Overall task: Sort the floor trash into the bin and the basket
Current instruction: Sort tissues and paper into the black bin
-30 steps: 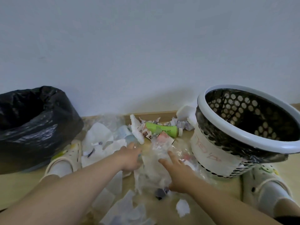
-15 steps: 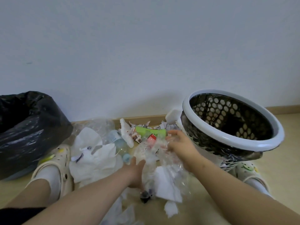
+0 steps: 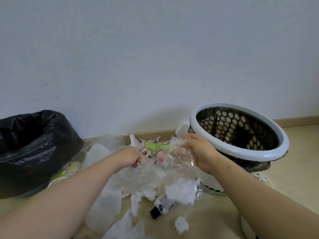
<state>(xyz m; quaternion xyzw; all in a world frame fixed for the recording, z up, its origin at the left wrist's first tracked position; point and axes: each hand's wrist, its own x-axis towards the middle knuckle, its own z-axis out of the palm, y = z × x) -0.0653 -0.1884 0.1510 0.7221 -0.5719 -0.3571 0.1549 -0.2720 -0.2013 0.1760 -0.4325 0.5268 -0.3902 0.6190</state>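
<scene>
Two hands, head view, hold a crumpled clear plastic sheet (image 3: 155,171) above the floor litter (image 3: 181,225), between the black-bagged bin (image 3: 34,144) and the white-rimmed basket (image 3: 250,154). The left hand (image 3: 128,156) curls its fingers tight on the left edge; the right hand (image 3: 198,152) bends its fingers over the upper right edge, beside the basket rim. Judged light, limp and slippery: best bunched at the edges.

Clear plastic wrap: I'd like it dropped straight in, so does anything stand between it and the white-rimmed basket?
Nothing visible does. The left hand and right hand grip the clear plastic wrap. The right hand is close beside the basket, at its white rim, and the basket's mouth is open.
</scene>
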